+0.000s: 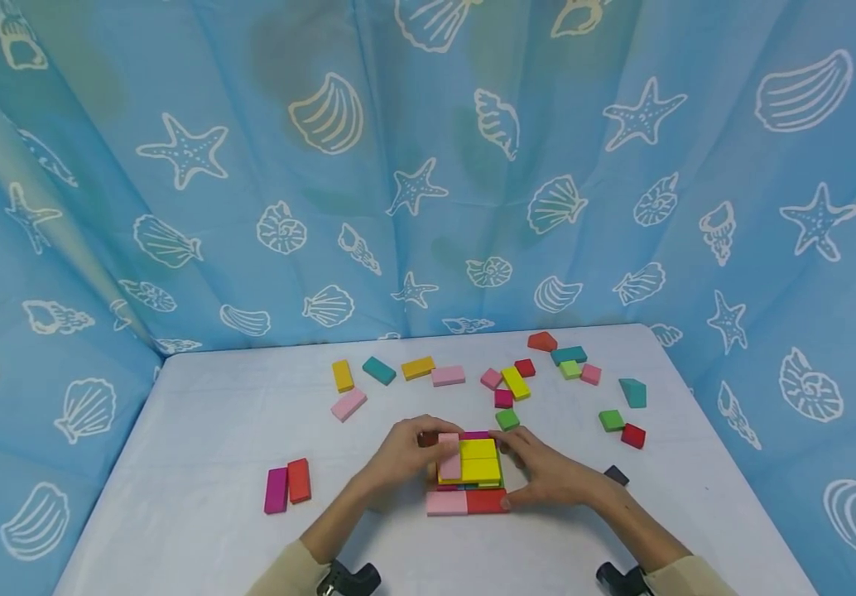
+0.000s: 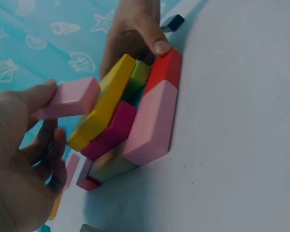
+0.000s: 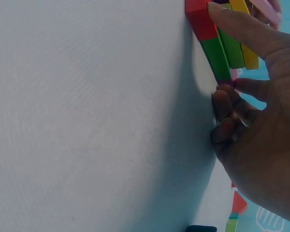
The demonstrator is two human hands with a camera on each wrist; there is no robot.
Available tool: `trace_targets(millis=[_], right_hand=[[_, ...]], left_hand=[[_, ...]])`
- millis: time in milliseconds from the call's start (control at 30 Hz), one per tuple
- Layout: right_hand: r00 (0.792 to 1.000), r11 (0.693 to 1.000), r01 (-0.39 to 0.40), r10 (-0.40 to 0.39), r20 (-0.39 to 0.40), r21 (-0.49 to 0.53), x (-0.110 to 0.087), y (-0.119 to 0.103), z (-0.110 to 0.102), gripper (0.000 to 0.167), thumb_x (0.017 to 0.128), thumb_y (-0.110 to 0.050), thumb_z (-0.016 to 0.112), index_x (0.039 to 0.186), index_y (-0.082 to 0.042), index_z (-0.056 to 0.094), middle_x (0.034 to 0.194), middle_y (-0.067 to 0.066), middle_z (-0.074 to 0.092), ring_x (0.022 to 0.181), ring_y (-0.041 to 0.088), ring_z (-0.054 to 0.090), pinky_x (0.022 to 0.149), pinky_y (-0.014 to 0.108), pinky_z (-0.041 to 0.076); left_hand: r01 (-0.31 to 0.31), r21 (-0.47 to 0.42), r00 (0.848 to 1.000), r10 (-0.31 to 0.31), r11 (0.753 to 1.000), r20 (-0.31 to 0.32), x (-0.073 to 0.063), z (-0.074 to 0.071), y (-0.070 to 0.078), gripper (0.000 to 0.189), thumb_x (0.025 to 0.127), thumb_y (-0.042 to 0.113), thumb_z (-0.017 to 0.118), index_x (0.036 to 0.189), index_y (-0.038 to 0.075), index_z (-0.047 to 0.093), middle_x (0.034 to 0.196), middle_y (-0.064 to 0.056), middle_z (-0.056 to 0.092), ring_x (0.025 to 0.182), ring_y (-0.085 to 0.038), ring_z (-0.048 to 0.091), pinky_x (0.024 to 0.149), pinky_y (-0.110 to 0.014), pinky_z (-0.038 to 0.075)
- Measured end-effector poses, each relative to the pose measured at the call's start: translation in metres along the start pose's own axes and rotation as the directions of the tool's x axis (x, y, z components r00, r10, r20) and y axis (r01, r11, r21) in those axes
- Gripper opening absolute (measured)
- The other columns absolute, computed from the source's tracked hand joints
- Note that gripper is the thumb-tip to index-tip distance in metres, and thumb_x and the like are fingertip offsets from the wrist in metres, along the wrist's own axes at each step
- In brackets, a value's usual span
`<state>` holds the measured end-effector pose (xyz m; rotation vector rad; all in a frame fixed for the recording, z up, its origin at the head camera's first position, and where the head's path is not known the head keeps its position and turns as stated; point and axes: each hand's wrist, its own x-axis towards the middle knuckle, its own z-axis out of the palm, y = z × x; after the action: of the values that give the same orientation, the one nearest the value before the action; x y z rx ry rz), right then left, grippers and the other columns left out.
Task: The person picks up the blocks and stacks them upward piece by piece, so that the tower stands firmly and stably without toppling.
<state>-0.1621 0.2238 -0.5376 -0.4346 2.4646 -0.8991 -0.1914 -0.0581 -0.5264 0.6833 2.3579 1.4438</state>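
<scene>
A low stack of coloured blocks (image 1: 480,470) stands in the middle of the table, yellow blocks on top. Along its front edge lie a pink block (image 2: 153,123) and a red block (image 2: 165,70). My left hand (image 1: 407,451) pinches another pink block (image 2: 73,97) between thumb and fingers, at the top left of the stack. That block is tilted against the yellow ones in the left wrist view. My right hand (image 1: 550,470) holds the stack's right side, thumb on the red block at the front and index finger at the far corner. Its other fingers are curled.
Left of the stack lie a magenta block (image 1: 276,491) and a red-orange block (image 1: 299,481). Several loose blocks are scattered behind, among them a teal block (image 1: 379,371) and a teal triangular block (image 1: 632,393). A dark block (image 1: 617,475) sits beside the right forearm. A shell-patterned curtain (image 1: 413,190) hangs behind.
</scene>
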Motion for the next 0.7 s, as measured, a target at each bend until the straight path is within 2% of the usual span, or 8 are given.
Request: trace_targets(millis=[133,233,400,700], right_hand=[[1.000,1.000,-0.004,0.004,-0.001,-0.001,-0.0008,-0.0007,-0.0001,0.105,0.070,-0.044,0.090,0.156,-0.023,0.033,0.150,0.009,0.039,0.130,0.026,0.045,0.100,0.049,0.051],[1.000,1.000,-0.005,0.005,-0.001,0.009,-0.0019,-0.0016,0.0000,0.105,0.070,-0.043,0.090,0.155,-0.023,0.034,0.149,0.009,0.039,0.130,0.027,0.045,0.099,0.049,0.052],[1.000,1.000,-0.003,0.003,0.000,0.007,-0.0017,-0.0016,-0.0003,0.104,0.070,-0.044,0.090,0.156,-0.024,0.033,0.148,0.008,0.040,0.129,0.026,0.046,0.098,0.047,0.053],[1.000,1.000,0.001,-0.001,0.002,0.020,0.0000,0.0001,0.0011,0.103,0.071,-0.042,0.090,0.155,-0.024,0.033,0.149,0.008,0.039,0.131,0.027,0.045,0.099,0.048,0.052]], left_hand=[[0.020,0.112,0.998,-0.012,0.993,-0.064,0.0052,0.0066,-0.0043,0.033,0.094,0.044,0.068,0.123,0.029,0.073,0.109,0.012,0.065,0.104,-0.014,0.052,0.085,-0.031,0.049],[0.031,0.166,0.997,-0.018,0.986,-0.076,0.0068,0.0090,-0.0061,0.035,0.094,0.046,0.067,0.124,0.028,0.073,0.105,0.010,0.063,0.103,-0.014,0.050,0.082,-0.031,0.048],[0.044,0.192,0.997,-0.033,0.980,-0.063,0.0059,0.0115,-0.0068,0.036,0.095,0.047,0.065,0.124,0.027,0.073,0.103,0.011,0.061,0.102,-0.012,0.048,0.080,-0.029,0.047],[0.033,0.230,0.999,-0.023,0.973,-0.047,0.0069,0.0116,-0.0053,0.035,0.094,0.048,0.065,0.123,0.028,0.074,0.104,0.012,0.063,0.101,-0.010,0.048,0.082,-0.032,0.045]])
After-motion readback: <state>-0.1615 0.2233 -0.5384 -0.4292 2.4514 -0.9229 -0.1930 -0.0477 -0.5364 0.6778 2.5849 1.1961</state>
